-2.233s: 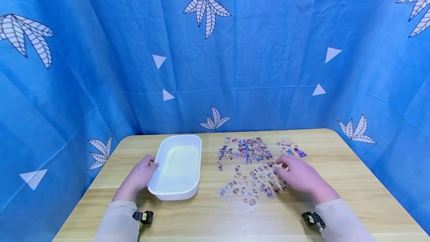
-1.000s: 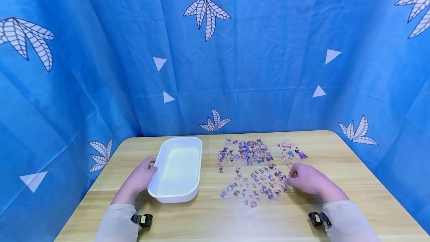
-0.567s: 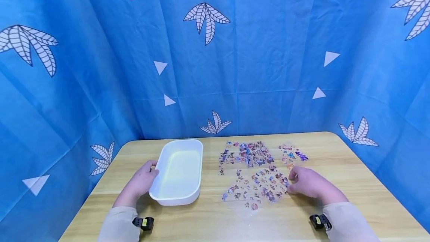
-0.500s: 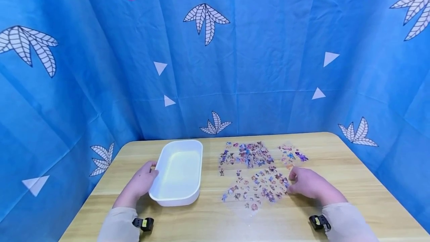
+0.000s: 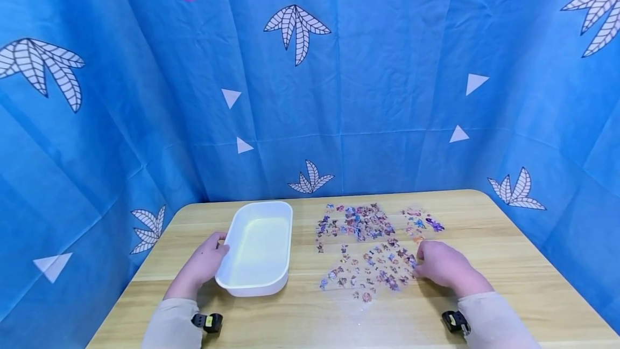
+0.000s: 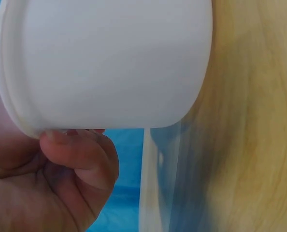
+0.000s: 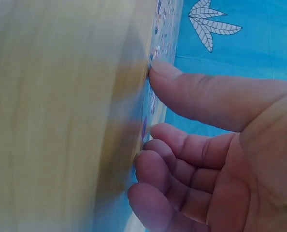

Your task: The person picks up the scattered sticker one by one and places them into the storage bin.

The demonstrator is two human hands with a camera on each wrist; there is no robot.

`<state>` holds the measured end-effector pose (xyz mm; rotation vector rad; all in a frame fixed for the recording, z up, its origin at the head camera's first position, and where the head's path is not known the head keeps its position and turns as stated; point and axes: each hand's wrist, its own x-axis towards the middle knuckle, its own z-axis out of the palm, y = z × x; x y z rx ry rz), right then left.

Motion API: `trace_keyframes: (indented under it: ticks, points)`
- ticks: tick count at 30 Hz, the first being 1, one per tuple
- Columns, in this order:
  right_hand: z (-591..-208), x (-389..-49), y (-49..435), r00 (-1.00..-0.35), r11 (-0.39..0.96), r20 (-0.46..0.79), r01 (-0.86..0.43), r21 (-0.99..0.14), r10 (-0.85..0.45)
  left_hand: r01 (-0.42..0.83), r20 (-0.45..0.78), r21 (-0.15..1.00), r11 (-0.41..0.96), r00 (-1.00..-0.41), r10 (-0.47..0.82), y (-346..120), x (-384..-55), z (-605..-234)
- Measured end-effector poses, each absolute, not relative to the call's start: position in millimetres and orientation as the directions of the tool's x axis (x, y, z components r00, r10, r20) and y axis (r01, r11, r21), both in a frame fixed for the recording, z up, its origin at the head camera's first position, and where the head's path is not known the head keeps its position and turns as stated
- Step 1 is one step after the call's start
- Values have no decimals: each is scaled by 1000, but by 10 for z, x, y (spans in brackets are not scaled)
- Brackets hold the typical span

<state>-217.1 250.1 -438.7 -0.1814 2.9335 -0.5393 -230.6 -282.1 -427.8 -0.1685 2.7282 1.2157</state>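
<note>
My left hand (image 5: 205,259) holds the left side of a white plastic basin (image 5: 256,291), thumb (image 6: 68,150) close under the rim and the other fingers curled. At the right edge of a clear sheet of small colourful stickers (image 5: 366,297) is my right hand (image 5: 445,264). In the right wrist view its thumb (image 7: 192,94) reaches down to the sheet's edge. The other fingers (image 7: 153,169) are loosely bent with tips low at the table, and a gap separates them from the thumb. The sheet shows nearly edge-on there.
Behind the near stickers lies another clear sheet with dense stickers (image 5: 366,221). A smaller sticker group (image 5: 417,222) is at the back right. The wooden table (image 5: 271,325) ends at a blue curtain (image 5: 387,79) with leaf prints.
My right hand has moved down and right, from over the near sticker sheet to its right edge; its wrist shifted slightly left lately. The left hand stays at the basin. The head view has tilted slightly.
</note>
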Motion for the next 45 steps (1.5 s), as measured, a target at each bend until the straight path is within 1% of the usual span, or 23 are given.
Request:
trace_keyframes:
  ticks: [9, 21, 24, 29, 35, 38, 45]
  points:
    - [-4401, -2188, 2512, -978, 933, -143, -93, -348, -150, -173, -192, 728, 664, -980, -45, -2849, -2303, -4323]
    - [-4452, -2204, 2515, -970, 922, -171, -100, -374, -174, -174, -192, 729, 661, -980, -47, -2835, -2301, -4298]
    - [-4467, -2201, 2537, -967, 903, -166, -108, -415, -192, -175, -193, 733, 657, -980, -45, -2832, -2303, -4295]
    - [-4457, -2190, 2582, -967, 847, -129, -122, -518, -219, -165, -188, 733, 660, -982, -37, -2834, -2311, -4285]
    - [-4468, -2204, 2667, -971, 739, -163, -21, -673, -177, -153, -181, 727, 670, -983, -29, -2844, -2320, -4288]
    - [-4478, -2225, 2723, -974, 704, -156, -5, -710, -164, -151, -180, 727, 670, -983, -27, -2848, -2324, -4294]
    - [-4508, -2271, 2797, -979, 665, -133, -6, -747, -157, -150, -181, 733, 663, -983, -23, -2855, -2332, -4295]
